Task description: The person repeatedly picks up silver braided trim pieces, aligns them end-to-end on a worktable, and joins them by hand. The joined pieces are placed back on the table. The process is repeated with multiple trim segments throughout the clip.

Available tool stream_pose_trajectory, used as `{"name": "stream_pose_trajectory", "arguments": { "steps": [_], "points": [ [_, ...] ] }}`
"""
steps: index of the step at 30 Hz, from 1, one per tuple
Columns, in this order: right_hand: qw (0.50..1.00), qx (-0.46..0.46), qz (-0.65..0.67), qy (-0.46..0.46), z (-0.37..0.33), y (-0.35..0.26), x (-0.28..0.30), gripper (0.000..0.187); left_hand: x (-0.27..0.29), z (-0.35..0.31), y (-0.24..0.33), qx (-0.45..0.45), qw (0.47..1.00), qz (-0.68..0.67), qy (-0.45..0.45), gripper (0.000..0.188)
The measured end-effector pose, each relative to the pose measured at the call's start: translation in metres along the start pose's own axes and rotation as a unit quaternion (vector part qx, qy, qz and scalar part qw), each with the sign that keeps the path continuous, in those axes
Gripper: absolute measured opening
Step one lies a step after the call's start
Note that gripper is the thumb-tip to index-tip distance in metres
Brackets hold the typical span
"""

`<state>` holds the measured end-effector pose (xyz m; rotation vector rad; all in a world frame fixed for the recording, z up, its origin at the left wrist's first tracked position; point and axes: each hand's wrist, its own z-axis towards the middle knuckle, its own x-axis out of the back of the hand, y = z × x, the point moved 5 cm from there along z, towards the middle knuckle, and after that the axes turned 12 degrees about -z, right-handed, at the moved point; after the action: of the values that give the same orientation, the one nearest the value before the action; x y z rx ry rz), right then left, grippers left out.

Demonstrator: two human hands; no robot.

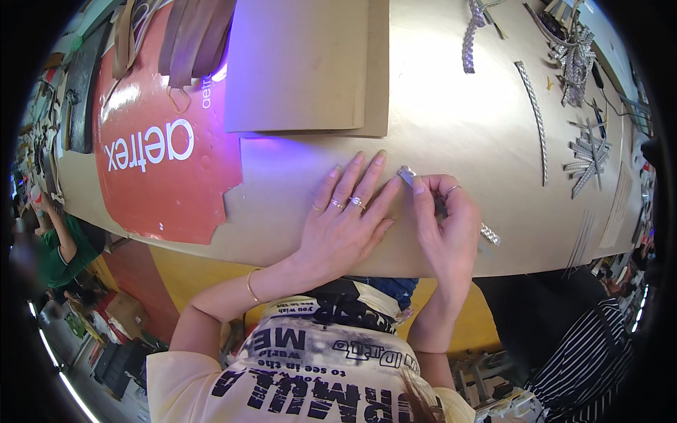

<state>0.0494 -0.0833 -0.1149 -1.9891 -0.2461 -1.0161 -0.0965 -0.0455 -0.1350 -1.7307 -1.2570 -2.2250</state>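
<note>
Cardboard-covered table point(451, 120) fills centre frame. L hand point(345, 218) flat on it, palm down, fingers spread, nothing gripped, rings on. R hand point(448, 222) just right, fingers curled, pinching silver braided strip point(407, 175) at centre; strip tail exits below hand.

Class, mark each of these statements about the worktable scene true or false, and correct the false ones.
1. The left hand lies flat on the table. True.
2. The right hand holds a silvery braided strip. True.
3. The left hand wears no rings. False: several fingers carry rings.
4. The red sheet lies right of the hands. False: it lies to their left.
5. More silvery strips lie at the table's right side. True.
</note>
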Motion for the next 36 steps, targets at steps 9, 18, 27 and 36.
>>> {"name": "stream_pose_trajectory", "arguments": {
  "steps": [9, 18, 27, 36],
  "points": [
    [1.000, -0.002, -0.001, 0.008, 0.001, 0.000, -0.001, 0.017, 0.000, 0.000, 0.001, 0.006, 1.000, -0.001, -0.001, 0.060],
    [1.000, -0.015, -0.026, -0.001, 0.004, 0.003, -0.001, 0.019, 0.008, 0.005, 0.000, 0.010, 0.998, -0.054, 0.012, 0.059],
    [0.998, -0.014, -0.058, -0.007, 0.005, -0.001, 0.001, 0.019, 0.008, 0.014, 0.001, -0.019, 1.000, 0.005, 0.014, 0.057],
    [0.998, -0.004, -0.057, -0.008, 0.004, -0.001, 0.004, 0.018, 0.004, 0.013, 0.004, -0.016, 0.999, 0.040, 0.017, 0.059]
  ]
}}
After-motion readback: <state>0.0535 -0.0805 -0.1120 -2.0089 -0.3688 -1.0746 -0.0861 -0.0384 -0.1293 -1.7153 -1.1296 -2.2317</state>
